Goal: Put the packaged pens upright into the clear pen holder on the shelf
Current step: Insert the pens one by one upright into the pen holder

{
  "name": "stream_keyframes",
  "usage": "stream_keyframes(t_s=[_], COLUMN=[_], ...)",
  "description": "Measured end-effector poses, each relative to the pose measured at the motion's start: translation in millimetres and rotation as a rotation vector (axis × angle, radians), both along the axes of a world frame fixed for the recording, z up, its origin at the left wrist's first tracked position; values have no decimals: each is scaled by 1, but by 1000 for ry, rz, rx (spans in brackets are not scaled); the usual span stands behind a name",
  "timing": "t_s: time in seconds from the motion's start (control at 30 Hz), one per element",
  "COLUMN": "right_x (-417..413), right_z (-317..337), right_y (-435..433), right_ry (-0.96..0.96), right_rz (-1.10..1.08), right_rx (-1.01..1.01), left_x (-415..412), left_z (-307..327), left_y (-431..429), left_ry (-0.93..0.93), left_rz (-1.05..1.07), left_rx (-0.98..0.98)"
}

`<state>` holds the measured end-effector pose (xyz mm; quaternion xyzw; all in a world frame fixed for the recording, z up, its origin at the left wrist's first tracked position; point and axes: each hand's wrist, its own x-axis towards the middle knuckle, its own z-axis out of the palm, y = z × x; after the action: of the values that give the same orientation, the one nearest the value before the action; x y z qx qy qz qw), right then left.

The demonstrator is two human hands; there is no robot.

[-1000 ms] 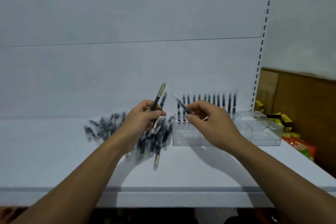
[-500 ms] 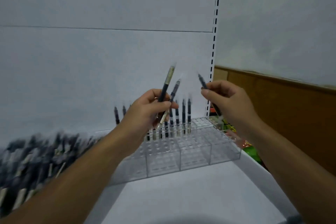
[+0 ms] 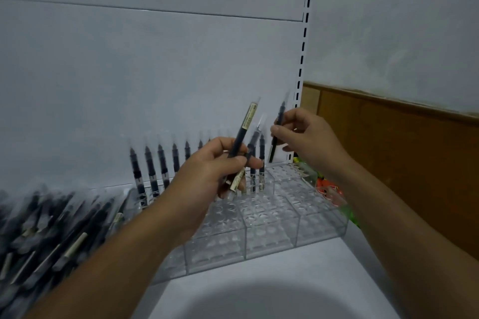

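While the right hand (image 3: 309, 137) is pinching one packaged pen (image 3: 273, 150) between thumb and fingertips, that pen is hanging nearly upright, lower end down, just above the back cells of the clear pen holder (image 3: 272, 225) and not yet touching it. It is looking light and stiff, though its clear sleeve is probably slick, so I would judge a hold on the upper barrel best, leaving the lower end free to find a hole. At nine o'clock from it, the left hand (image 3: 207, 176) is gripping two spare pens (image 3: 245, 127), fingers curled around their middles, tops leaning towards one o'clock. Behind that hand, a row of standing pens (image 3: 150, 166) is filling the holder's back line, while its nearer cells are showing bare. At eight o'clock from the holder, a loose pile of pens (image 3: 46, 228) is lying flat and blurred on the white shelf (image 3: 259, 280). At three o'clock, some bright packets (image 3: 329, 186) are showing beyond the holder's clear wall, too indistinct to name.
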<state>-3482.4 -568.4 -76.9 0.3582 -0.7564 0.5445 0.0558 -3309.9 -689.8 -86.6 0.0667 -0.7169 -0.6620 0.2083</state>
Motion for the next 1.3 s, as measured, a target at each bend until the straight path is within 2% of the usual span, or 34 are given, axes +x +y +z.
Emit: stream_keyframes(t_s=[0.17,0.3,0.5,0.6,0.77,1.2,1.3], right_x=[1,4,2,2,-1,-2,1], right_z=[-3,-10,-10,-8,-6,-9,-6], right_y=[4,3,9,18,25,9,12], right_ry=[102,131,93,-72,-99,-51,22], right_rz=[-34,8,94,281,370,281,194], right_rx=[91,371,566,580,591,601,687], left_x=[0,1,4,4,3,3,3], left_z=[-1,0,0,0,0,1,1], left_y=[0,1,1,1,2,3,3], left_ry=[2,4,17,12,7,-12,-26], left_rz=[3,-2,17,11,17,22,17], left_rx=[-11,-12,-4,-13,-20,-37,-54])
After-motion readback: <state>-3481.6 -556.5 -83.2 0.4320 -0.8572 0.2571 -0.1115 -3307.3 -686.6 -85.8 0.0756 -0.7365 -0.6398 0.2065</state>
